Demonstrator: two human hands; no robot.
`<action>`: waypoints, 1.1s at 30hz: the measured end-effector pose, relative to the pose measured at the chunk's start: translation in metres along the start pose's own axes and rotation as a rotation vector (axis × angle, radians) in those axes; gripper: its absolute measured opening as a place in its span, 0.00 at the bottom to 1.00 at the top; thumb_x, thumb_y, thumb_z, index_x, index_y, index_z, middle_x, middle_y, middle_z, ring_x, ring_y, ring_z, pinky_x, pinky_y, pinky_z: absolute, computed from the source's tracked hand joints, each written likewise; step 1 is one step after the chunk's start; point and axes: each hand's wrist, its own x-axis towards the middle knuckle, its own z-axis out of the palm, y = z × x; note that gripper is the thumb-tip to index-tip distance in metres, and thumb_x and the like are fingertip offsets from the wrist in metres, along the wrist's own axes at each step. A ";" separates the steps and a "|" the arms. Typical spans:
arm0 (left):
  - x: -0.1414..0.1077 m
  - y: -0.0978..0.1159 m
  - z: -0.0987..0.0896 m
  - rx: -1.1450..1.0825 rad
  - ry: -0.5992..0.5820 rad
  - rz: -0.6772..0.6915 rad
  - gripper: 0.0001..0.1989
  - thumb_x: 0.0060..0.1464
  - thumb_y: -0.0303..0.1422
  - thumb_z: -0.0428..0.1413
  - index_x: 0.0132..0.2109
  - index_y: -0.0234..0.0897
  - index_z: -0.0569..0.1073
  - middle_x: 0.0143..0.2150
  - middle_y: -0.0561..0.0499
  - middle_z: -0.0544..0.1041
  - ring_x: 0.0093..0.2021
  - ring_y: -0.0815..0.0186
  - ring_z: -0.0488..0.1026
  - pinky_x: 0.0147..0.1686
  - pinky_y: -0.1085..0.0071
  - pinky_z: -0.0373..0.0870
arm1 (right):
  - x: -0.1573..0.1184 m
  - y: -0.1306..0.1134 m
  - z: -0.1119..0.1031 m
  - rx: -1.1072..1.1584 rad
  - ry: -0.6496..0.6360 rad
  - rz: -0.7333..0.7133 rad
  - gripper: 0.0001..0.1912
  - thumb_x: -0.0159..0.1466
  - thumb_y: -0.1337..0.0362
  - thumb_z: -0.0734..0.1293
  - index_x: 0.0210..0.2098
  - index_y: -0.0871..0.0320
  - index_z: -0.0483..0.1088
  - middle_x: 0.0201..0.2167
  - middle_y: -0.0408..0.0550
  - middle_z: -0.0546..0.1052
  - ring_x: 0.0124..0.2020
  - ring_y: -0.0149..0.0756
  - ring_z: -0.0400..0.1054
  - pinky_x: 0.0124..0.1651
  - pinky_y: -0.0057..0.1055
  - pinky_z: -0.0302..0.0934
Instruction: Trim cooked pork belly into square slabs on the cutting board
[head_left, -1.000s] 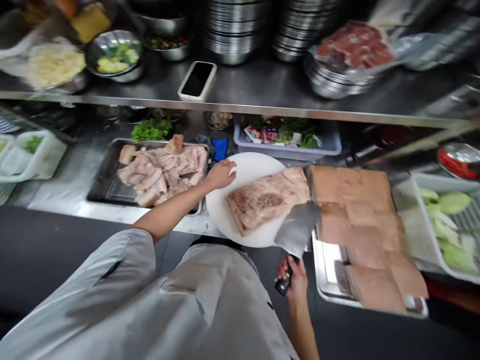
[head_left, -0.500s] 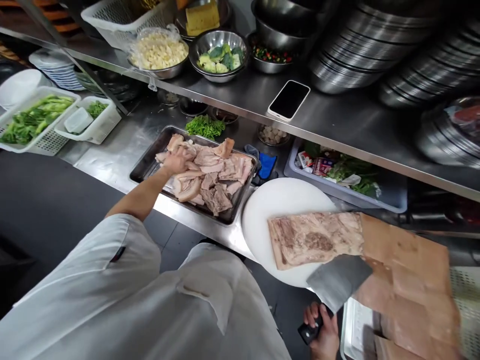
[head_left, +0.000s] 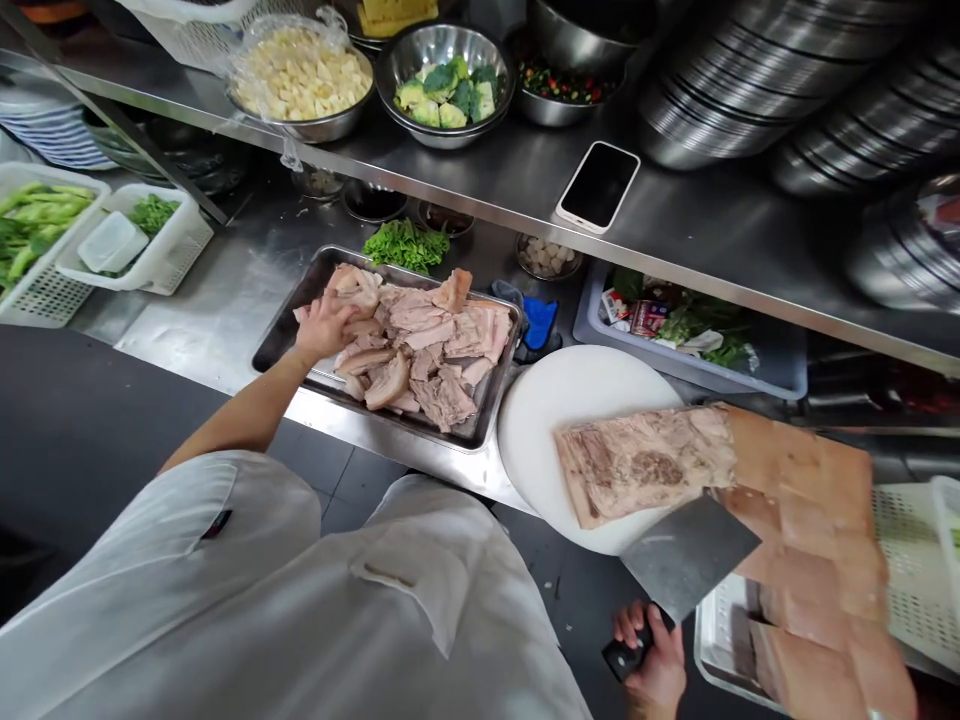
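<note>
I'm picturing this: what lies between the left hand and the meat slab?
From the left hand: cut meat, the tray's rim, then bare white board, in the head view.

Your shirt (head_left: 247, 600) is plain pale grey with a small dark tag (head_left: 216, 523). Your cleaver (head_left: 691, 555) has a dull grey blade and a black handle (head_left: 624, 655). You have a white cutting board (head_left: 536, 430), a slab of meat (head_left: 637, 465) in pale beige blotched with brown, tan meat squares (head_left: 814, 530), and meat slices (head_left: 427, 335) in pinkish beige and grey-brown. Your leafy greens (head_left: 405, 245) are bright green, the cloth (head_left: 539, 322) blue, the phone (head_left: 600, 187) black with a white edge, the bin (head_left: 686, 365) lilac-grey, the plates (head_left: 56, 125) banded blue and white.
</note>
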 end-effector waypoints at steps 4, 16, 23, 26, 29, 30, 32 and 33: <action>-0.037 0.058 0.007 -0.023 0.070 -0.052 0.35 0.63 0.51 0.53 0.71 0.41 0.65 0.80 0.32 0.41 0.75 0.27 0.43 0.62 0.32 0.48 | -0.015 -0.003 0.005 0.069 0.079 0.034 0.24 0.54 0.55 0.79 0.27 0.55 0.58 0.20 0.33 0.64 0.15 0.23 0.56 0.20 0.24 0.58; -0.071 0.076 0.061 -0.005 -0.136 0.328 0.30 0.68 0.30 0.39 0.72 0.45 0.65 0.78 0.39 0.56 0.77 0.49 0.52 0.69 0.36 0.46 | -0.021 -0.011 0.010 0.053 0.097 0.017 0.26 0.56 0.54 0.78 0.31 0.53 0.57 0.20 0.30 0.65 0.15 0.22 0.56 0.20 0.23 0.58; -0.069 0.076 0.041 -0.077 0.048 0.170 0.29 0.60 0.49 0.45 0.68 0.75 0.61 0.78 0.66 0.57 0.78 0.45 0.48 0.67 0.34 0.52 | -0.021 -0.034 -0.004 0.099 0.133 -0.038 0.28 0.57 0.42 0.76 0.31 0.52 0.57 0.19 0.31 0.64 0.13 0.23 0.52 0.17 0.24 0.54; -0.078 0.166 0.025 -0.201 0.087 0.241 0.28 0.60 0.47 0.46 0.65 0.56 0.71 0.71 0.51 0.69 0.72 0.46 0.61 0.68 0.44 0.59 | -0.003 -0.053 -0.026 0.092 0.127 -0.112 0.29 0.57 0.38 0.74 0.30 0.52 0.59 0.21 0.35 0.68 0.15 0.25 0.57 0.18 0.27 0.57; -0.088 0.298 0.002 -0.282 -0.073 0.545 0.25 0.62 0.43 0.45 0.58 0.42 0.76 0.57 0.41 0.79 0.61 0.52 0.73 0.66 0.55 0.65 | 0.031 -0.075 -0.053 -0.035 0.124 -0.103 0.25 0.55 0.44 0.77 0.32 0.53 0.63 0.25 0.38 0.73 0.19 0.28 0.64 0.21 0.28 0.61; -0.095 0.347 -0.006 -0.280 -0.117 0.647 0.24 0.63 0.43 0.46 0.58 0.41 0.76 0.57 0.41 0.79 0.60 0.52 0.73 0.64 0.55 0.67 | 0.045 -0.081 -0.062 -0.093 0.130 -0.101 0.25 0.56 0.45 0.77 0.32 0.53 0.63 0.24 0.37 0.73 0.18 0.28 0.64 0.21 0.28 0.60; -0.115 0.444 -0.015 -0.221 -0.158 0.818 0.22 0.63 0.41 0.50 0.59 0.40 0.76 0.59 0.40 0.78 0.60 0.49 0.73 0.61 0.53 0.68 | 0.074 -0.089 -0.078 -0.182 0.154 -0.109 0.25 0.57 0.44 0.76 0.33 0.52 0.61 0.20 0.34 0.69 0.16 0.27 0.60 0.18 0.26 0.56; -0.128 0.488 -0.016 -0.172 -0.155 0.880 0.22 0.63 0.39 0.51 0.61 0.40 0.75 0.62 0.39 0.76 0.61 0.46 0.71 0.60 0.50 0.67 | 0.086 -0.091 -0.086 -0.203 0.160 -0.110 0.25 0.57 0.43 0.75 0.33 0.51 0.60 0.19 0.32 0.67 0.14 0.27 0.59 0.16 0.26 0.55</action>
